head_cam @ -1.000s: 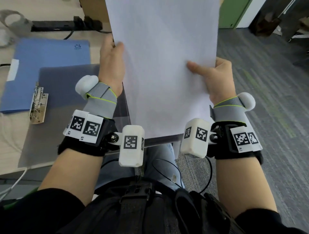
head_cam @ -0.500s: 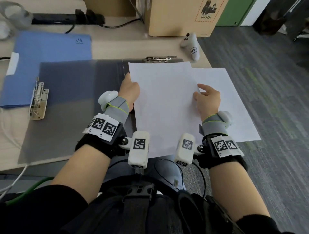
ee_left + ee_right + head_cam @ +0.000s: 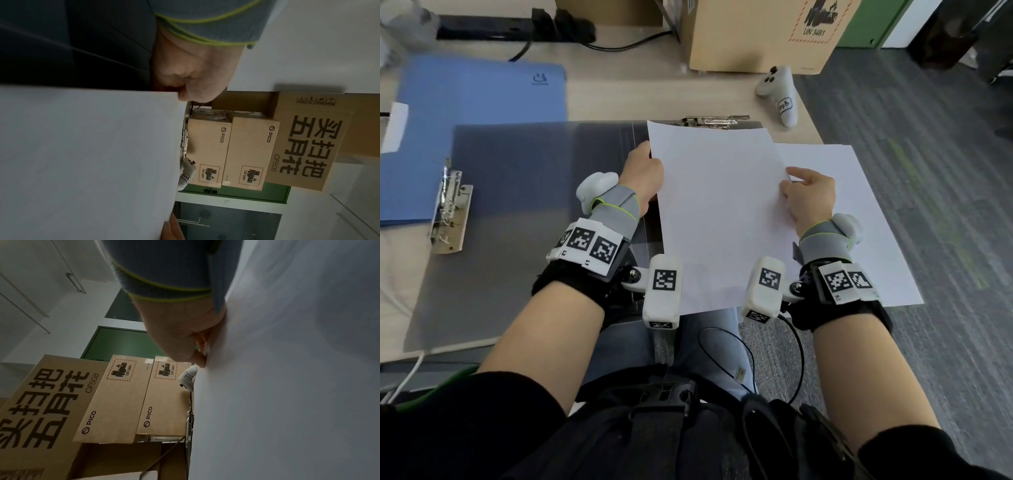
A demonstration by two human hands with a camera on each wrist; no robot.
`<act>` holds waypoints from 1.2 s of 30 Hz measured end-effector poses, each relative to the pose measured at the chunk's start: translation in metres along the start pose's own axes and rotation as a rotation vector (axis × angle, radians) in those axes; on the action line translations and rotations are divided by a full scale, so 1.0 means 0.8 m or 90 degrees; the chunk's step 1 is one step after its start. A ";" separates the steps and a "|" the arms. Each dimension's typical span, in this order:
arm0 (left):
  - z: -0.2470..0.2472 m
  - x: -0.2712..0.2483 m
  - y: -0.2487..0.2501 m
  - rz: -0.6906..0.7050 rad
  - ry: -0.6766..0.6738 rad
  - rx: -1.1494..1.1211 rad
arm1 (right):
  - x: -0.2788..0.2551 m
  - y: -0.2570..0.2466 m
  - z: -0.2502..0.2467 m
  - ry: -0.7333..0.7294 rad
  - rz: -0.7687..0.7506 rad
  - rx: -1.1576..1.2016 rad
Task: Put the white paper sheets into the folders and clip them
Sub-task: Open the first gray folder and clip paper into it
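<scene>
We hold a white paper sheet (image 3: 719,219) at frame centre, over the open grey folder (image 3: 524,219) on the bench (image 3: 619,96). Our left hand (image 3: 643,178) pinches its left edge and our right hand (image 3: 810,195) pinches its right edge, so the sheet spans between both grips. A second sheet (image 3: 859,219) lies to the right, beneath it. The folder's metal clip (image 3: 714,120) sits just above the sheet's top edge; a blue folder (image 3: 465,130) lies upper left.
</scene>
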State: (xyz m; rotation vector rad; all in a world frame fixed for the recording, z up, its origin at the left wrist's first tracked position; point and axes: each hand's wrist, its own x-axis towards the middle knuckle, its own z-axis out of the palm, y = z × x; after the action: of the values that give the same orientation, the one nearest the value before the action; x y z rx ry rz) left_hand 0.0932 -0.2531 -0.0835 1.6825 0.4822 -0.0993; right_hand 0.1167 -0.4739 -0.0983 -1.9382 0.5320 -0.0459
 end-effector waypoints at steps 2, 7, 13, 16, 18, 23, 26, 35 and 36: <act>0.001 0.003 0.001 0.009 0.008 0.005 | 0.005 0.000 0.002 -0.002 -0.004 -0.002; 0.000 0.013 -0.002 0.018 0.024 0.036 | 0.012 -0.002 0.007 -0.003 -0.010 -0.016; -0.011 0.023 0.005 0.007 0.010 0.156 | 0.018 -0.007 0.011 -0.019 -0.019 -0.059; -0.015 0.023 0.009 0.009 -0.004 0.229 | 0.019 -0.006 0.013 -0.028 -0.025 -0.079; -0.016 0.021 0.011 0.011 -0.006 0.254 | 0.021 -0.005 0.013 -0.032 -0.029 -0.094; -0.018 0.021 0.013 0.032 0.006 0.334 | 0.024 -0.004 0.015 -0.030 -0.048 -0.141; -0.018 0.021 0.013 0.041 0.016 0.362 | 0.026 -0.005 0.018 -0.031 -0.059 -0.187; -0.023 0.031 0.006 0.065 0.055 0.404 | 0.031 -0.026 0.024 -0.051 -0.119 -0.467; -0.023 0.034 0.006 0.065 0.061 0.420 | 0.033 -0.029 0.026 -0.049 -0.127 -0.506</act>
State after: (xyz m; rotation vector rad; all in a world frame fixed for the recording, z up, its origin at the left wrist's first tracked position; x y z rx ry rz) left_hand 0.1158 -0.2290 -0.0847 2.3637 0.4602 -0.1112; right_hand 0.1544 -0.4586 -0.0922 -2.7520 0.3197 0.1335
